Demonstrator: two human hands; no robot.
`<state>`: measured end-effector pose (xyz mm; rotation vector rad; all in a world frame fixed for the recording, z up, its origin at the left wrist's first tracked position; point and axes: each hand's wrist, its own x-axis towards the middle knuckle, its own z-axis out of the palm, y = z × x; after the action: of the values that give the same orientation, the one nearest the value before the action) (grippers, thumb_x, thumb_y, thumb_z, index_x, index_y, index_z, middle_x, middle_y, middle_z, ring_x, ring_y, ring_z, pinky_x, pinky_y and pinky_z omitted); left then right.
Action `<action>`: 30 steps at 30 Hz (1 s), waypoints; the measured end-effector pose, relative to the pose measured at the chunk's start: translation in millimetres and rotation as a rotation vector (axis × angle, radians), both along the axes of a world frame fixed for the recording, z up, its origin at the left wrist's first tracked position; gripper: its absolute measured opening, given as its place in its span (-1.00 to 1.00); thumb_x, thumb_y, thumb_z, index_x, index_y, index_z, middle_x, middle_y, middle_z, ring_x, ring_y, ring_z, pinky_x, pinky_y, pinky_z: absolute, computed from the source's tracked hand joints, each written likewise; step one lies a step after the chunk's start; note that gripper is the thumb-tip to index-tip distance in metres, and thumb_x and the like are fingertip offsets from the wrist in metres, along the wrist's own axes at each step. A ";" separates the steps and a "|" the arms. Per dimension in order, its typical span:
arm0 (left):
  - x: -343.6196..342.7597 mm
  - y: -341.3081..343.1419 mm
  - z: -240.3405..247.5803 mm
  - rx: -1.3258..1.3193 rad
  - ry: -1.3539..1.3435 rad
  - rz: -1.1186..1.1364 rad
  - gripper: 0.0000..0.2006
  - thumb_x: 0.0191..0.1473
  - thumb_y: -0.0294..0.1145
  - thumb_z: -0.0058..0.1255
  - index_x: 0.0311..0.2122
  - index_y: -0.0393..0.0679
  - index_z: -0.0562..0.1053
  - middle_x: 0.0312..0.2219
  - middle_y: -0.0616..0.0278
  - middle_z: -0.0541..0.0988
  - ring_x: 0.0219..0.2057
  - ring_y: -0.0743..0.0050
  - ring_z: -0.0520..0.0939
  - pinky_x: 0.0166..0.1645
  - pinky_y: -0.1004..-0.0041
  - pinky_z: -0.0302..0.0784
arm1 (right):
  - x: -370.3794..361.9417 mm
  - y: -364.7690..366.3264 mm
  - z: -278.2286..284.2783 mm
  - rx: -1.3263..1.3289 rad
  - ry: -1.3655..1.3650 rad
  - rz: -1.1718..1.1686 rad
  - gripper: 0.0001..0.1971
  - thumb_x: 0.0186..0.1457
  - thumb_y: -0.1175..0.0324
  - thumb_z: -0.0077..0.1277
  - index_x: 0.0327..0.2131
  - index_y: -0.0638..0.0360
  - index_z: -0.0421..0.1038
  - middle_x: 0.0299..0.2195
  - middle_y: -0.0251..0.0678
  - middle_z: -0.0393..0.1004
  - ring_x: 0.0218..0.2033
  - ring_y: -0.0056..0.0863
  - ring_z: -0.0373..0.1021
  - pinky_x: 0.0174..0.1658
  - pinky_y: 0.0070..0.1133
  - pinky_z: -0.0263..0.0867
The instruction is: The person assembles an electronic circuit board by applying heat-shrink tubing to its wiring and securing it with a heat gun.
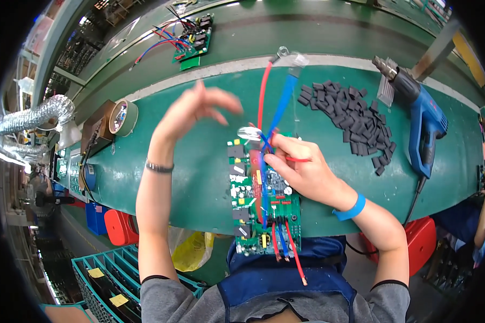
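A green circuit board (279, 210) lies at the near edge of the bench, crowded with black, white and yellow parts. Over its upper half, my right hand (303, 168) is closed, thumb against fingers, on wires at the place where they cross. A thick red wire (263, 94) and a broad blue wire (284, 102) run away from that pinch toward the far side, with metal ends. My left hand (191, 110), smeared by motion, hovers left of the wires with fingers apart and nothing visible in it. Several shorter red and blue wires (290, 242) hang off the near edge.
Black short sleeves (355, 116) lie heaped right of the wires. A blue heat gun (428, 124) rests farther right. Another wired board (194, 46) sits beyond the bench's far strip. A round tub (124, 117) and a brown box (98, 132) stand at left.
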<state>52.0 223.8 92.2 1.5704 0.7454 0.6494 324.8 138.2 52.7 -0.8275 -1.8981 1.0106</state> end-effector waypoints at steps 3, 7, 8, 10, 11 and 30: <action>-57.9 93.9 -26.6 0.027 0.179 0.880 -0.56 0.25 -0.08 -0.13 0.03 -0.23 0.40 -0.14 0.19 0.55 -0.26 0.50 0.56 -0.20 0.54 0.52 | -4.2 -1.0 -4.1 0.053 0.052 -0.024 -0.83 0.07 0.46 0.06 -0.25 0.25 0.36 -0.57 -0.13 0.37 -0.59 -0.15 0.37 -0.56 -0.38 0.22; -113.1 197.2 -42.6 -0.062 -0.240 1.120 -0.58 0.20 -0.23 -0.02 0.07 -0.26 0.30 -0.07 0.10 0.41 -0.31 0.39 0.57 -0.38 0.52 0.57 | -6.3 0.1 -2.6 0.070 -0.025 -0.037 -0.88 0.14 0.40 0.01 -0.38 0.24 0.32 -0.58 -0.12 0.39 -0.55 -0.07 0.36 -0.55 -0.34 0.23; -115.8 210.0 -42.1 -0.058 -0.248 1.112 -0.58 0.20 -0.23 -0.02 0.07 -0.26 0.30 -0.07 0.10 0.41 -0.31 0.39 0.57 -0.38 0.52 0.57 | -8.5 -1.0 -10.5 0.078 0.016 -0.049 -0.87 0.15 0.37 0.00 -0.38 0.23 0.33 -0.59 -0.13 0.38 -0.55 -0.07 0.36 -0.54 -0.32 0.24; -122.6 224.8 -43.0 0.107 -0.244 1.173 -0.71 0.23 -0.28 -0.08 -0.05 -0.26 0.39 -0.18 0.12 0.49 -0.36 0.44 0.59 -0.39 0.55 0.58 | -8.2 -0.3 -14.8 0.118 0.017 -0.055 -0.86 0.15 0.36 -0.01 -0.38 0.23 0.34 -0.59 -0.14 0.38 -0.55 -0.07 0.36 -0.54 -0.31 0.24; -129.9 225.7 -42.0 0.104 -0.244 1.171 -0.71 0.23 -0.28 -0.08 -0.05 -0.26 0.39 -0.18 0.12 0.49 -0.36 0.44 0.59 -0.39 0.55 0.58 | -8.2 -1.5 -15.4 0.149 0.023 -0.053 -0.85 0.16 0.35 -0.02 -0.38 0.23 0.35 -0.59 -0.15 0.38 -0.55 -0.07 0.36 -0.53 -0.30 0.24; -118.9 -141.5 31.3 0.306 1.409 0.848 -0.79 0.16 -0.35 0.00 -0.39 -0.28 0.54 -0.61 0.03 0.55 -0.61 0.23 0.58 -0.44 0.36 0.47 | -6.6 5.1 0.1 -0.164 0.013 -0.115 -0.57 0.27 0.16 -0.21 -0.50 0.25 0.50 -0.69 -0.11 0.38 -0.60 -0.01 0.35 -0.56 -0.37 0.23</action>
<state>-66.9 82.3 123.5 1.8470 2.5303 0.1050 318.2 143.3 52.9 -1.0100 -1.7531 1.1080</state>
